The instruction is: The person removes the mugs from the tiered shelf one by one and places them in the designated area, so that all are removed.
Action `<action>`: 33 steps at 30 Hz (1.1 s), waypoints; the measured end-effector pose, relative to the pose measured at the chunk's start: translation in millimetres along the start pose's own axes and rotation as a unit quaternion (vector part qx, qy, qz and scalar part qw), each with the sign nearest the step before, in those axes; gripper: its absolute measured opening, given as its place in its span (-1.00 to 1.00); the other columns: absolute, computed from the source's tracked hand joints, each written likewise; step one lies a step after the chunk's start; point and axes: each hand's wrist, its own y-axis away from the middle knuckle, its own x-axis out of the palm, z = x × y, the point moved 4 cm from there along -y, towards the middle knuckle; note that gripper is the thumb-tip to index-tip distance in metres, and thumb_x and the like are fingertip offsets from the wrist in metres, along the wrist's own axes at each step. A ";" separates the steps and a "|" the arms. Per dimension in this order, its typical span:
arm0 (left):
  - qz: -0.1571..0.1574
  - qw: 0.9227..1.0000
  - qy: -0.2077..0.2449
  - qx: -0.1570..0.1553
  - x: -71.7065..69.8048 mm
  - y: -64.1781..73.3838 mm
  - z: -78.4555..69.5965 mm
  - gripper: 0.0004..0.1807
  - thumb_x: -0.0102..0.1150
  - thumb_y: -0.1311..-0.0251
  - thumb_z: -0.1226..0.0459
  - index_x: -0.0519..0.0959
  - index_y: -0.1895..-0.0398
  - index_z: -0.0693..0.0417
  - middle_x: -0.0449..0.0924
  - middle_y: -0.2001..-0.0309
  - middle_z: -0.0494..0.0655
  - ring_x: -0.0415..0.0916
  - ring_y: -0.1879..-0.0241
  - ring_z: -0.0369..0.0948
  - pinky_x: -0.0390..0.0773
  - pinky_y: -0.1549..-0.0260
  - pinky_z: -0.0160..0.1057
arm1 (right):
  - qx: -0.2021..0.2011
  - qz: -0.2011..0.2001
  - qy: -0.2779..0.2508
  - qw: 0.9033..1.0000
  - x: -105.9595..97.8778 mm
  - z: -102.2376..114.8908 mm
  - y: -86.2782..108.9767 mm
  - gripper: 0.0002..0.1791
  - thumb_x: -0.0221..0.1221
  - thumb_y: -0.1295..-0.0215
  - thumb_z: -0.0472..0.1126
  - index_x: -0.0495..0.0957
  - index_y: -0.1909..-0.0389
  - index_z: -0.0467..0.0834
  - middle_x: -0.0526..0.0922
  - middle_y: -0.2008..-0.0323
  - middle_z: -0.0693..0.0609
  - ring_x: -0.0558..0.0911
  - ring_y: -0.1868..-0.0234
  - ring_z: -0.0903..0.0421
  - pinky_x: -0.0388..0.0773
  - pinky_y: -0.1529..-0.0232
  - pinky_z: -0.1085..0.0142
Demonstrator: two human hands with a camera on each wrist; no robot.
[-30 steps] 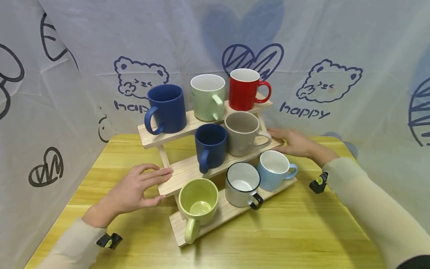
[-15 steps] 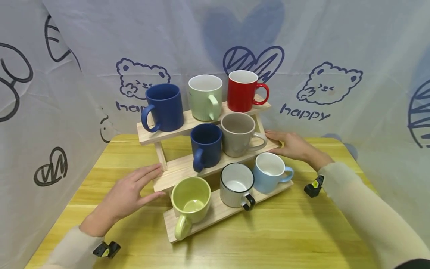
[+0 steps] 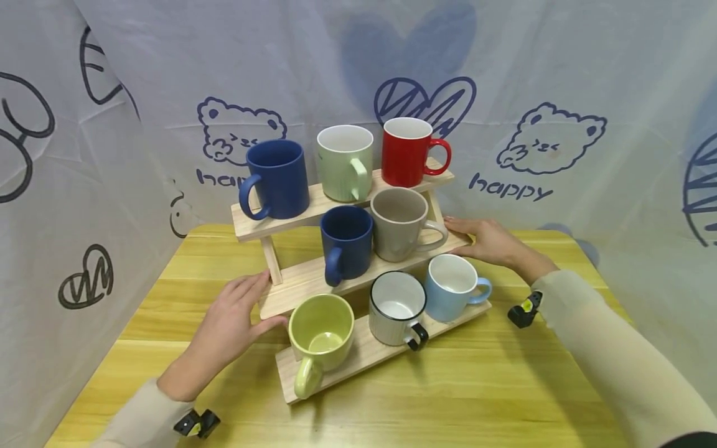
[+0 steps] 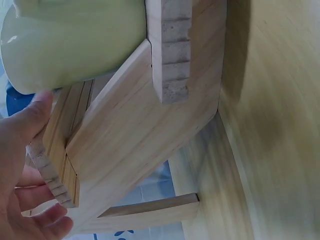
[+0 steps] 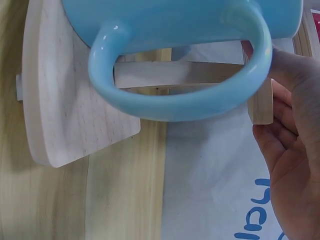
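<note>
A three-tier wooden rack (image 3: 297,283) stands angled on the table, holding several mugs. At the left end of its middle shelf, my left hand (image 3: 226,323) grips the board, thumb on the front edge and fingers at the back edge. My right hand (image 3: 487,242) holds that shelf's other end, its thumb and fingers around the board in the right wrist view. Up top sit a blue mug (image 3: 282,186), a pale green mug (image 3: 338,171) and a red mug (image 3: 403,158). Mid-shelf are a smaller blue mug (image 3: 350,252) and a grey-beige mug (image 3: 394,233).
The bottom shelf carries a yellow-green mug (image 3: 330,358), a white mug with black rim (image 3: 389,323) and a light blue mug (image 3: 445,298). Beneath is a wood-grain table (image 3: 448,398). A printed white curtain (image 3: 347,74) hangs behind and at the sides.
My left fingers slid off the top of the middle shelf's left end to its edges. The rack's lower left end shifted slightly left. The right hand kept its hold.
</note>
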 end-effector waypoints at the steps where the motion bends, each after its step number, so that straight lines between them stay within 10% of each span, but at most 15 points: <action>1: 0.000 1.000 -0.004 0.003 0.4 -1.2 -0.2 -0.04 0.42 0.03 -0.07 0.35 -0.32 0.40 0.47 -0.20 0.29 0.38 -0.17 0.21 0.40 -0.15 0.19 | 0.001 -0.002 -0.001 1.000 -0.2 -0.1 0.2 -0.15 0.36 -0.16 0.14 0.34 -0.38 -0.19 0.32 -0.39 -0.11 0.29 -0.38 -0.24 0.20 -0.33 -0.17; 18: -0.014 0.998 -0.012 0.059 -3.1 -13.8 25.9 -0.12 0.41 0.00 -0.04 0.42 -0.25 0.42 0.51 -0.17 0.28 0.42 -0.14 0.19 0.47 -0.09 0.16 | -0.016 -0.025 0.035 0.999 0.4 11.3 -3.5 -0.16 0.38 -0.13 0.14 0.39 -0.35 -0.20 0.39 -0.34 -0.13 0.36 -0.33 -0.23 0.29 -0.29 -0.13; 33: 0.044 0.997 -0.003 0.069 -10.7 -25.6 61.3 -0.38 0.40 -0.10 0.12 0.52 -0.26 0.06 0.48 -0.20 0.23 0.45 -0.14 0.21 0.51 0.01 0.24 | -0.025 -0.043 0.071 0.996 9.3 31.6 -8.1 -0.16 0.39 -0.11 0.16 0.43 -0.29 -0.26 0.46 -0.27 -0.15 0.42 -0.29 -0.21 0.31 -0.30 -0.07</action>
